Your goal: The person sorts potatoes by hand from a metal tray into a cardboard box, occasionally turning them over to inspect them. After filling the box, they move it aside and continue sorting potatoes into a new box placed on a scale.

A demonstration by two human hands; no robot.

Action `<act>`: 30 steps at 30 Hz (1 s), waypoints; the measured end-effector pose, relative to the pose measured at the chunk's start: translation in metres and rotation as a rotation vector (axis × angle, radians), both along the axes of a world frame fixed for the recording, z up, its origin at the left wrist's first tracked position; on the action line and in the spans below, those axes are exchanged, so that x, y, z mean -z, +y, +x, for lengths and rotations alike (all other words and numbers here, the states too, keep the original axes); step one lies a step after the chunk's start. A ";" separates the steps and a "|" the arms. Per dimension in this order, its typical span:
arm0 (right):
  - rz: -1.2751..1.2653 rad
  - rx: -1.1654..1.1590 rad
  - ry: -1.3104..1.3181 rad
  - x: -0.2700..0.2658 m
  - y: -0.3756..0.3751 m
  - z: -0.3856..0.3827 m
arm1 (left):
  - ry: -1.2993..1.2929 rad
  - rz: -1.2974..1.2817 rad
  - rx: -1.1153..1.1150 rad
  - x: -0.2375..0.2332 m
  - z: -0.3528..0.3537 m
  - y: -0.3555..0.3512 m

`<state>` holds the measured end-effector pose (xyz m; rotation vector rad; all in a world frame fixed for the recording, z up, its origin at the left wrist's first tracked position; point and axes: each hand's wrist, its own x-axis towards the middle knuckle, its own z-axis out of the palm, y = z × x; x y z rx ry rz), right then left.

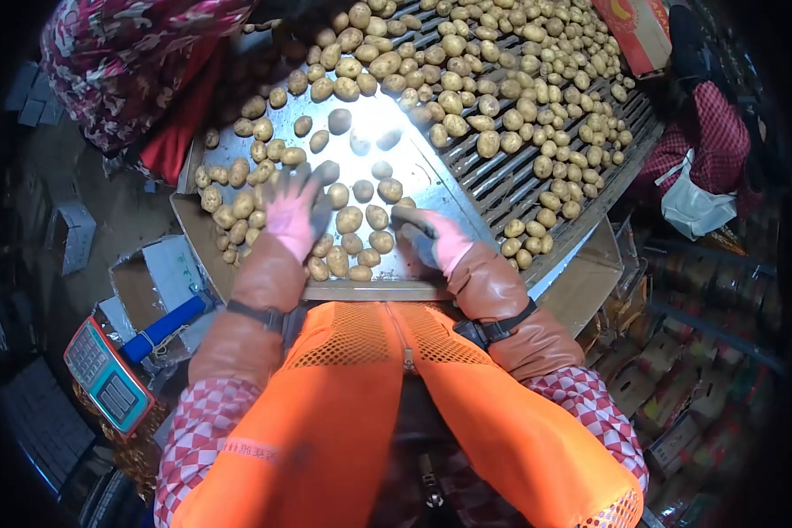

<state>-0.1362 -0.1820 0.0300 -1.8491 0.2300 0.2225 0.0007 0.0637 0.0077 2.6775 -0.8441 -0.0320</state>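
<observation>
Potatoes (348, 218) lie loose on a shiny metal sorting table (422, 176) in front of me. My left hand (296, 209), in a pink glove with grey fingers, is spread flat among them, its fingertips close to a dark-looking potato (327, 172). Potatoes are bunched on the outer side of that hand. My right hand (433, 238), gloved alike, rests low over the metal with its fingers loosely apart and pointing inward. Its fingertips are right by a potato (405, 204) at the edge of the middle group.
A slatted roller bed (493, 176) covered with potatoes adjoins on the right. People in patterned sleeves (132, 70) stand at upper left and far right, near a red carton (634, 31). Cardboard boxes (154, 273) and a scale keypad (110, 377) are at lower left.
</observation>
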 end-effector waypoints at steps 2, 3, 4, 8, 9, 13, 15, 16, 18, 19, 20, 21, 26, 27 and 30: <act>-0.066 -0.071 0.283 -0.017 -0.011 0.019 | -0.037 -0.064 -0.066 0.006 -0.009 0.009; -0.068 -0.080 0.282 -0.023 -0.012 0.027 | -0.072 -0.040 -0.218 0.006 -0.017 0.004; -0.049 -0.013 0.280 -0.028 -0.009 0.034 | -0.107 -0.016 -0.371 0.005 -0.025 0.001; -0.144 0.012 0.141 0.026 -0.037 0.059 | 0.059 0.060 0.194 -0.010 -0.061 0.007; -0.132 0.013 0.096 0.005 -0.045 0.073 | 0.062 0.060 0.189 -0.003 -0.062 0.017; -0.150 0.236 -0.075 0.022 -0.073 0.126 | 0.048 0.121 -0.079 0.013 -0.067 0.042; -0.103 0.326 0.143 0.009 -0.062 0.150 | 0.013 0.142 -0.175 0.010 -0.068 0.036; -0.024 0.368 0.246 0.011 -0.055 0.159 | 0.012 0.149 -0.183 0.011 -0.069 0.033; -0.889 -0.172 -0.172 0.042 -0.036 0.158 | -0.030 0.120 -0.175 0.020 -0.072 0.033; -0.824 -0.217 -0.106 0.055 -0.022 0.157 | -0.009 0.081 -0.130 0.024 -0.073 0.037; -0.755 -0.266 -0.043 0.058 -0.005 0.153 | 0.055 0.096 -0.091 0.013 -0.071 0.039; -0.588 -0.301 -0.006 0.044 0.002 0.149 | 0.053 0.090 -0.058 0.012 -0.071 0.045; 0.023 0.242 0.572 0.026 0.021 0.118 | -0.063 0.134 -0.130 0.010 -0.052 0.058; -0.447 -0.154 0.408 0.016 0.019 0.114 | -0.062 0.167 -0.171 0.009 -0.042 0.059; 0.430 0.272 0.582 -0.019 -0.002 0.069 | -0.022 0.191 -0.358 0.003 -0.005 0.051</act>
